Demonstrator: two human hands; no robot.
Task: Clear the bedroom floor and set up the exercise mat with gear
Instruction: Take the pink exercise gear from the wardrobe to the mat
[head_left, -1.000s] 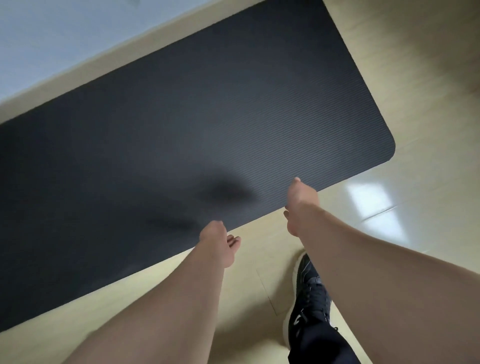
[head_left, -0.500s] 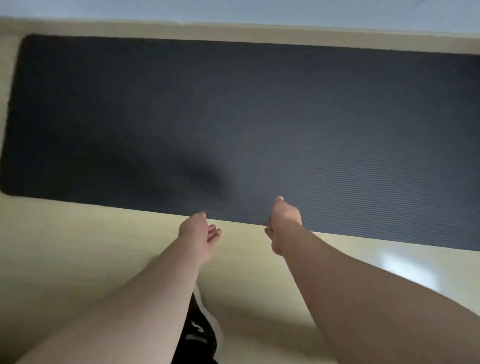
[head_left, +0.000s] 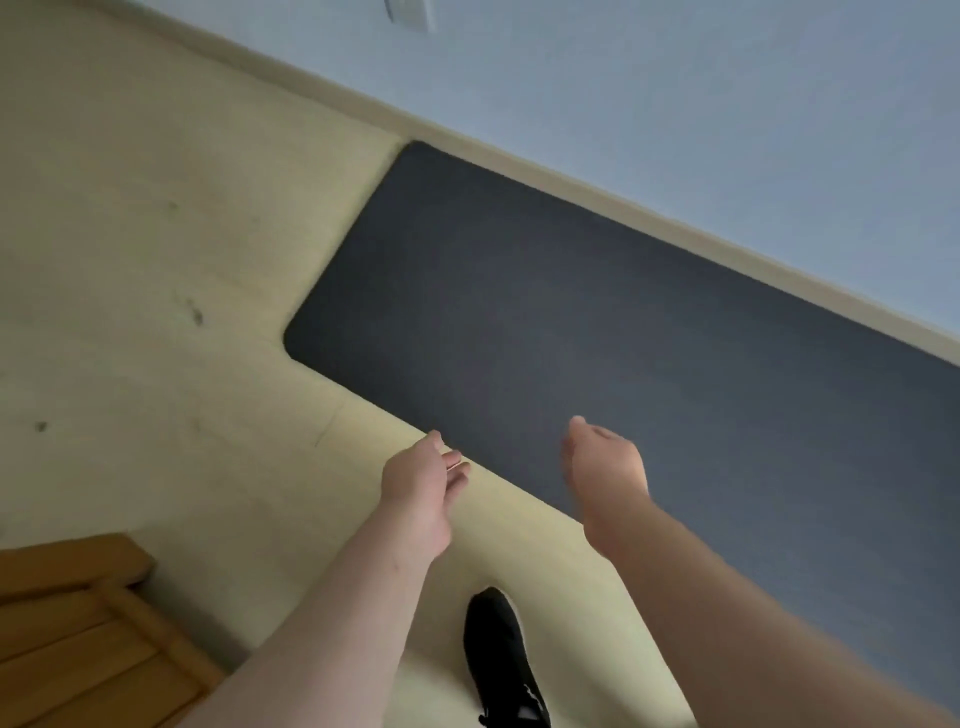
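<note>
Here, dark mat (head_left: 597, 322) lies flat on pale floor (head_left: 130, 234) beside wall (head_left: 675, 93).

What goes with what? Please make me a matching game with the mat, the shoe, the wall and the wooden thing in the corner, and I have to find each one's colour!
Things:
1. mat
2. shoe
3. wall
4. wooden furniture

Colours:
A. pale blue
B. orange-brown
C. dark grey
D. black with a bit of white

Right pairs: 1-C, 2-D, 3-A, 4-B.
</note>
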